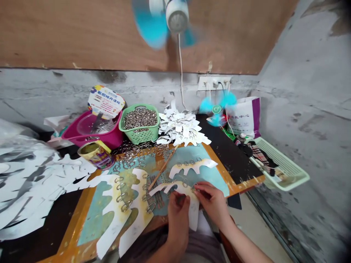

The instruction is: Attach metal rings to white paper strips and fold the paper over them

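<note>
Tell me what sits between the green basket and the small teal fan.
The head view shows a pile of white paper cutouts between the green basket and the small teal fan.

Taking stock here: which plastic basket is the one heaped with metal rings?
The green slotted basket, between the magenta tub and the white paper cut-outs; the pale green tray at right holds plaid cloth instead.

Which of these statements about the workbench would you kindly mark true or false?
1. The green plastic basket holds metal rings. True.
2. The right hand grips a pair of scissors. False: it pinches a metal ring on a white paper cut-out.
3. A small teal fan stands to the right of the pile of white cut-outs. True.
4. The magenta tub sits inside the green plastic basket. False: it stands to the basket's left.
</note>
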Motion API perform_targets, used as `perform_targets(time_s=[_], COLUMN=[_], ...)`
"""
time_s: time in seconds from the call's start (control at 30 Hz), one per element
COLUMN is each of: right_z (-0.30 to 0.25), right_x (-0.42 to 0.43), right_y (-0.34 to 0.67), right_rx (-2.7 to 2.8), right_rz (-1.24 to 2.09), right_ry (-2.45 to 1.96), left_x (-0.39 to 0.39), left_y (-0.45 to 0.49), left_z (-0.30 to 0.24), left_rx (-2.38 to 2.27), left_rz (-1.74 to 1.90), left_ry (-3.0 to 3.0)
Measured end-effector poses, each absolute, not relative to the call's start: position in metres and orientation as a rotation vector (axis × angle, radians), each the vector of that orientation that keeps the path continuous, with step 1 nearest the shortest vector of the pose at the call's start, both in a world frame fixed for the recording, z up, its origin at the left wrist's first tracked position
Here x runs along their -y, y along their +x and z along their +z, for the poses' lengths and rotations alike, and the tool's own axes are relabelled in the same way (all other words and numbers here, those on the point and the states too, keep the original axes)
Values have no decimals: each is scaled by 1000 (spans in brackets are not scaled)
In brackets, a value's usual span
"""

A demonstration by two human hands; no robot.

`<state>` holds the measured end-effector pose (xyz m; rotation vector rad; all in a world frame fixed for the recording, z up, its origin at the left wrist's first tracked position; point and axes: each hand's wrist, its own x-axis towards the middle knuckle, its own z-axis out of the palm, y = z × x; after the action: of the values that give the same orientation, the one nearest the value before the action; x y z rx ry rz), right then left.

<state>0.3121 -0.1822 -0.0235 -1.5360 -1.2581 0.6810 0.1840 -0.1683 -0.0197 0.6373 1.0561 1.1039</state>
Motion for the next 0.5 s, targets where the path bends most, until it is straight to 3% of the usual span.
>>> perform_targets(time_s=[0.23,0.5], right_z=[-30,-34], right_x=[175,159], right_y=[317,329], right_rx=[1298,1316], right_rz=[699,957], right_ry=[-1553,-1475], left_x=[170,175], left_y=[186,188], left_z=[-20,-24], left_rx=[-1104,-1116], left_rz=[1141,1099], left_ry=[735,796])
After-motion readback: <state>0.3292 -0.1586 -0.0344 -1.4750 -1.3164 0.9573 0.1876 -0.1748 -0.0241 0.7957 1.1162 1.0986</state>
